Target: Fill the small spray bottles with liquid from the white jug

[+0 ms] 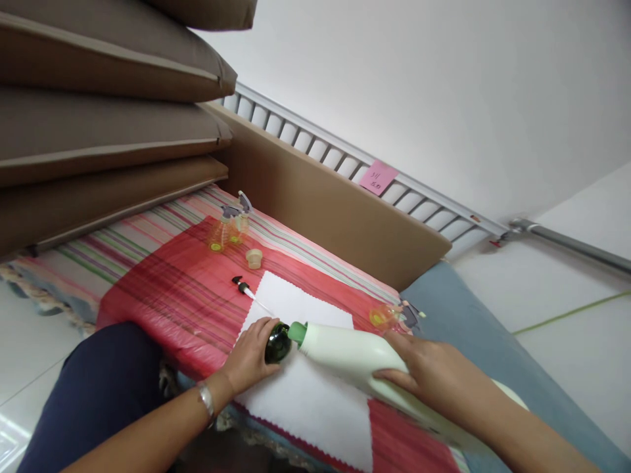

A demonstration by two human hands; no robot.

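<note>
My left hand (251, 358) is wrapped round a small dark green bottle (277, 343) that stands on a white cloth (305, 394). My right hand (428, 374) grips a large pale green bottle (350, 355), tipped on its side. Its green spout touches the mouth of the small bottle. A black pump head with a thin tube (246, 289) lies on the red sheet just beyond the cloth. A beige cap (254, 258) sits farther back.
Two small clear spray bottles (227, 230) with yellowish liquid stand at the back on the red plastic sheet (162, 289). Another spray bottle (394, 316) lies near my right hand. Brown cushions (98, 118) are stacked at left, a cardboard panel (335, 210) behind.
</note>
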